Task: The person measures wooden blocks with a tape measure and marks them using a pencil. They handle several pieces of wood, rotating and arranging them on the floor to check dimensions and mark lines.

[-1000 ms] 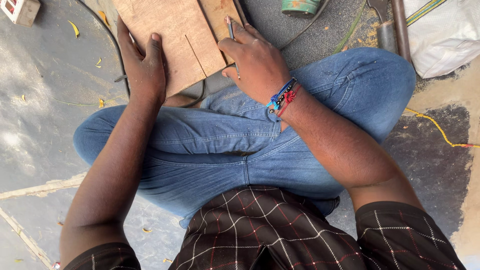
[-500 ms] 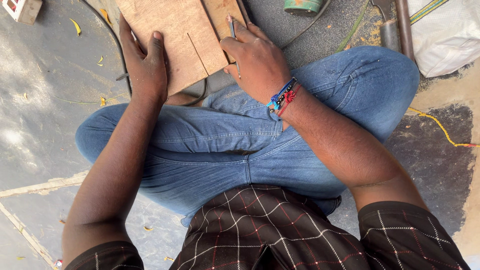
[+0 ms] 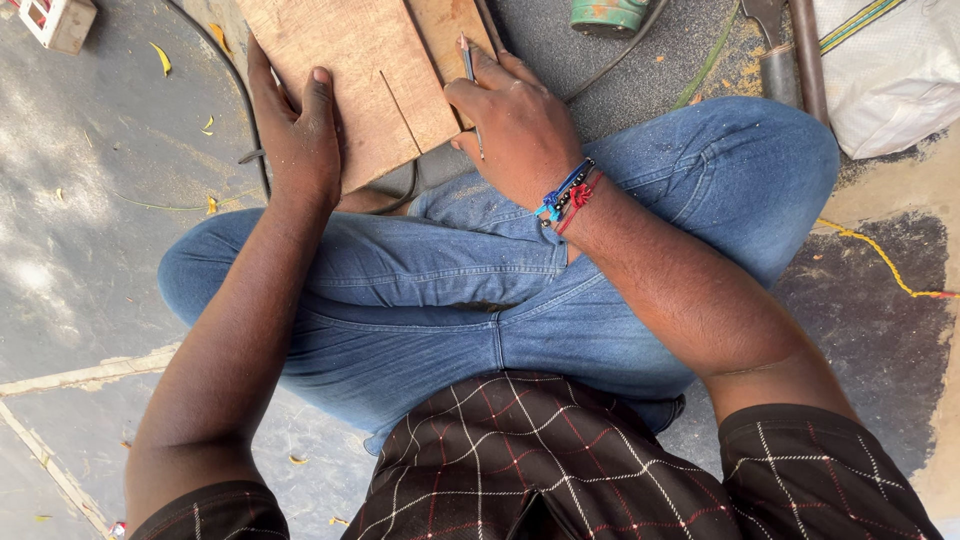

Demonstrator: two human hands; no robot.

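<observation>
A brown plywood board (image 3: 345, 60) lies on the ground in front of my crossed legs in blue jeans (image 3: 480, 280). A thin slot runs into the board from its near edge. My left hand (image 3: 296, 130) presses flat on the board's left side, fingers spread along its edge. My right hand (image 3: 512, 115) rests at the board's right edge and grips a pencil (image 3: 468, 62), tip pointing away from me onto the wood. Coloured thread bracelets (image 3: 566, 195) circle my right wrist.
A black cable (image 3: 235, 100) curves along the grey floor left of the board. A green metal can (image 3: 606, 14) and a metal pipe (image 3: 806, 50) lie at the top. A white sack (image 3: 890, 70) sits top right, a yellow cord (image 3: 880, 260) on the right.
The view has shifted slightly, so board and hands sit a little further right in the picture. Both hands keep their hold on the board and pencil.
</observation>
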